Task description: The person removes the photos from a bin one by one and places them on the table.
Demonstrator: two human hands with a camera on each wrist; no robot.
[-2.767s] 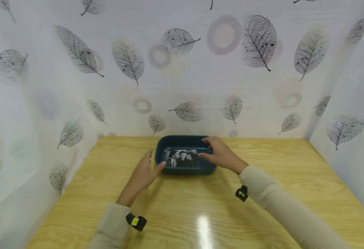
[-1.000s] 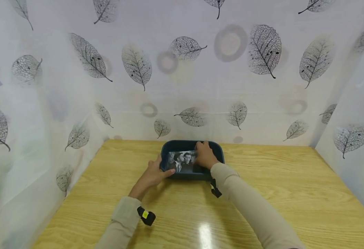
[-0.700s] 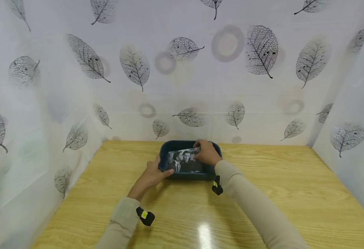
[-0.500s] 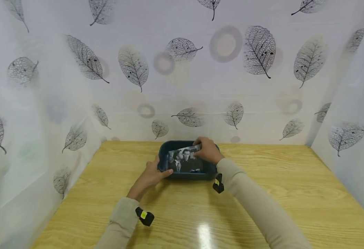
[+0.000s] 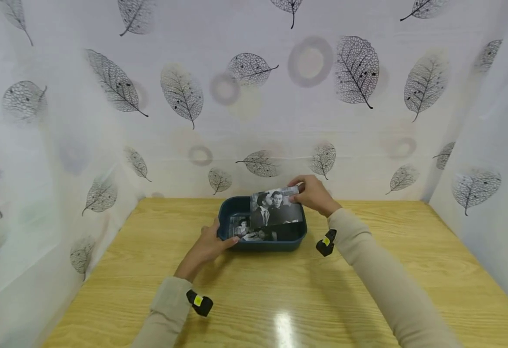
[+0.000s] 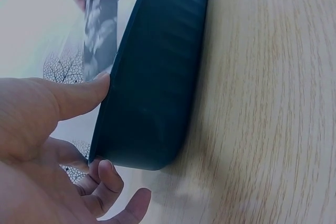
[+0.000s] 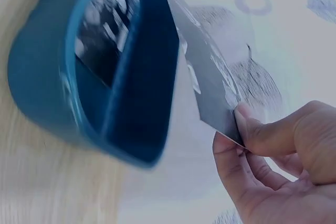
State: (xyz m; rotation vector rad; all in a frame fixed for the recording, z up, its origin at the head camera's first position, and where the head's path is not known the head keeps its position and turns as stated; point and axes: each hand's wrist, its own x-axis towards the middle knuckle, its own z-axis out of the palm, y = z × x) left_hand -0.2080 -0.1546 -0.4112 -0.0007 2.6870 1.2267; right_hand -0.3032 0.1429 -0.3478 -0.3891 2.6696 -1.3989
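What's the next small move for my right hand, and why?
Perhaps raise the black-and-white photo slightly higher: your right hand pinches it near a corner over the dark blue tray, which your left hand holds, and another photo lies inside.

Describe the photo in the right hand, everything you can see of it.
The photo is a thin, flat, rectangular black-and-white print, slightly shiny in the right wrist view. It pictures two people close together, one in a suit and tie. The right hand pinches it at its right end between thumb and fingers. It is held tilted over the dark blue dish, right end higher; whether its left end touches the dish, I cannot tell.
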